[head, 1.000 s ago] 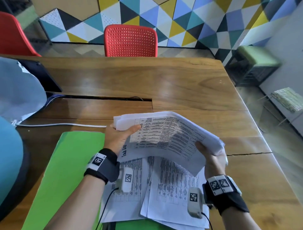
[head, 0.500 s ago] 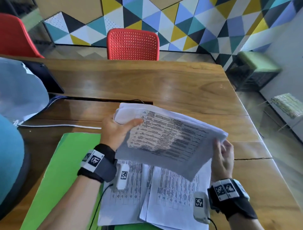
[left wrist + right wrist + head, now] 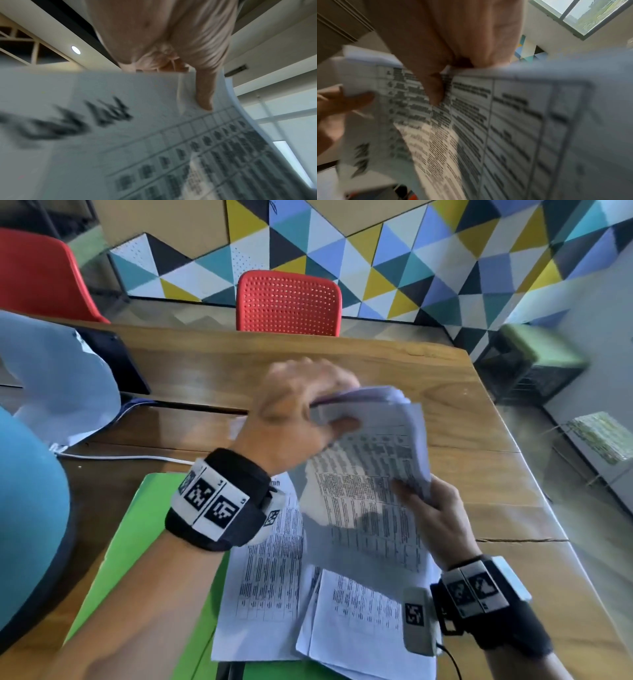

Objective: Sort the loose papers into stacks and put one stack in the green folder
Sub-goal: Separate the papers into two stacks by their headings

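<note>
A sheaf of printed papers (image 3: 370, 474) is raised on edge above the table, held by both hands. My left hand (image 3: 301, 409) grips its top end, thumb on the printed face. My right hand (image 3: 435, 508) pinches its lower right edge. The left wrist view shows my thumb pressed on the sheaf (image 3: 120, 135); the right wrist view shows my thumb on the table-printed page (image 3: 488, 128). More loose papers (image 3: 274, 577) lie overlapped on the table below. The green folder (image 3: 137, 542) lies flat at the left, partly under those sheets and my left forearm.
The wooden table (image 3: 308, 361) extends beyond the papers. A blue cloth (image 3: 58, 385) and a dark tablet (image 3: 116, 361) sit at the far left, with a white cable (image 3: 137, 457) running across. A red chair (image 3: 287, 302) stands behind the table.
The sheaf has turned from lying flat between my hands to standing nearly on edge. My left hand rose and moved right to its top; my right hand stayed at its lower edge.
</note>
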### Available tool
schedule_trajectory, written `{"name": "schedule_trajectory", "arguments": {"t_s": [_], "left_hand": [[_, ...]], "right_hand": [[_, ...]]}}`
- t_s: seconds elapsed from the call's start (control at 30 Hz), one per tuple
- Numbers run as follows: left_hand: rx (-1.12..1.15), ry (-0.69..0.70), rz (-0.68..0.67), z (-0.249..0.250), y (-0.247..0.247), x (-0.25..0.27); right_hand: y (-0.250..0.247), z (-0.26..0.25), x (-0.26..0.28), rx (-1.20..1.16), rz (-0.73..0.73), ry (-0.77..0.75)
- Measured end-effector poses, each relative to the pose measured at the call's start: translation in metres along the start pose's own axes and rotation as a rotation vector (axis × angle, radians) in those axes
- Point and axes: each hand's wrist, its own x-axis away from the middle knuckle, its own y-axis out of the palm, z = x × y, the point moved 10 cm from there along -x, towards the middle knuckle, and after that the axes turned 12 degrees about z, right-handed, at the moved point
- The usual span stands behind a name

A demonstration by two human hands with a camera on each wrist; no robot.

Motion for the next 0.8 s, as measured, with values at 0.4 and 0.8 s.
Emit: {"name": "schedule_trajectory", "arguments": {"t_s": [0.4,0.8], "left_hand": [[0.553,-1.017,0.06,-0.094,0.055,0.139],[0.615,-1.087,0.319,-0.11,0.04,0.158]], "right_hand": [[0.008,0.02,0.033,-0.269,0.113,0.128],[0.029,0.033,0.029,-0.137,0.23,0.019]]}}
